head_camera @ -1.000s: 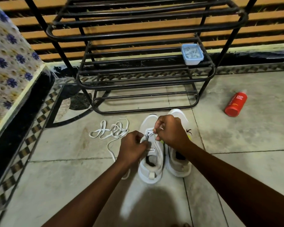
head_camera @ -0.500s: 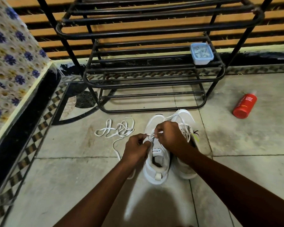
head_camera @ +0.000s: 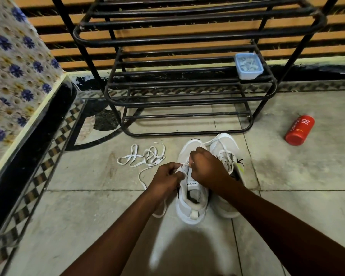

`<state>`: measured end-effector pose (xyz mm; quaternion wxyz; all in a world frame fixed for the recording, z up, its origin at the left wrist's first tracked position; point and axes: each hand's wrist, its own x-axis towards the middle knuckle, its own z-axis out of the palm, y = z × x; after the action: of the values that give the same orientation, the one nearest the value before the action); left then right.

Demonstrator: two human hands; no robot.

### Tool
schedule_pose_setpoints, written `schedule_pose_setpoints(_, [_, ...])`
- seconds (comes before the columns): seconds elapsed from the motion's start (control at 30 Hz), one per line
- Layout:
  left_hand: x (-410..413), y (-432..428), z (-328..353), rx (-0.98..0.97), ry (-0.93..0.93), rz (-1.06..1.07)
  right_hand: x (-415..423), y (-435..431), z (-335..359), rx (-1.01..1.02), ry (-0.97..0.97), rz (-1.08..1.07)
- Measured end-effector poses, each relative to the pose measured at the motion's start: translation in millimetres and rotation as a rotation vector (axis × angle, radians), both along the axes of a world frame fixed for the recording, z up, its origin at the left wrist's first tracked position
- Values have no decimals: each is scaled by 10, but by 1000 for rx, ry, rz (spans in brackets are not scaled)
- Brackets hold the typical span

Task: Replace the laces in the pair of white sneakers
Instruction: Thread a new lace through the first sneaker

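The black shoe rack point(head_camera: 187, 100) stands close ahead, its lowest bar just beyond the toes of the two white sneakers, so there is little room forward. To my left a loose lace point(head_camera: 145, 156) lies in a heap on the floor point(head_camera: 299, 170). One strand trails from it under my left wrist and comes out beside the heel of the nearer sneaker point(head_camera: 189, 206). Further left, the chequered tile border point(head_camera: 38, 176) and a flower-patterned wall point(head_camera: 12, 76) close that side. The widest stretch of floor is to my right, between the shoes and a red bottle point(head_camera: 300, 130) lying on its side, well apart from them. A small blue container point(head_camera: 248, 65) sits on a rack shelf. The other sneaker point(head_camera: 225, 144) stands touching the nearer one on its right, toe pointing at the rack. Both forearms reach in from below and meet over the nearer sneaker's throat. My left hand point(head_camera: 166, 177) is curled, knuckles up, gripping the left edge of its upper. My right hand point(head_camera: 204, 168) is curled into a fist, pinching a white lace point(head_camera: 185, 163) that stretches taut between the two hands. More of that lace runs from the fist up across the other sneaker.
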<state>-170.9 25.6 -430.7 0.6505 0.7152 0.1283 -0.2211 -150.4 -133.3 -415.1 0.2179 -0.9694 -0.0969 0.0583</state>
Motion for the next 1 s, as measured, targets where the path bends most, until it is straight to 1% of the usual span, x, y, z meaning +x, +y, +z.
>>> schedule_pose_setpoints(0.1, [-5,4,-1,-4,-4,-8,-19,-9,-8,-31,-25,24])
schedule_pose_setpoints(0.2, [-2,6,-6,-9,1,-10,-32,-6,-31,-103,-44,44])
schedule_pose_setpoints(0.3, [7,10,-25,0,-13,-25,-26,11,-53,-108,-46,19])
schedule_pose_setpoints(0.4, [1,3,-45,67,-76,-73,-21,20,-81,-118,-51,-13])
schedule_pose_setpoints(0.5, [6,13,-56,167,-143,-159,-7,60,-100,-128,-78,35])
schedule_pose_setpoints(0.57, [28,33,-35,178,-147,-197,11,86,-94,-136,-52,46])
schedule_pose_setpoints(0.63, [47,58,13,181,-143,-230,43,99,-78,-136,1,-3])
schedule_pose_setpoints(0.73, [48,69,51,194,-142,-272,72,103,-75,-24,96,-132])
schedule_pose_setpoints(0.8, [48,69,69,148,-107,-255,85,80,-65,90,128,-241])
schedule_pose_setpoints(0.9, [97,73,84,17,-12,-189,55,50,-65,152,98,-296])
schedule_pose_setpoints(1.0, [165,59,36,77,-74,-213,-23,64,-38,215,50,-330])
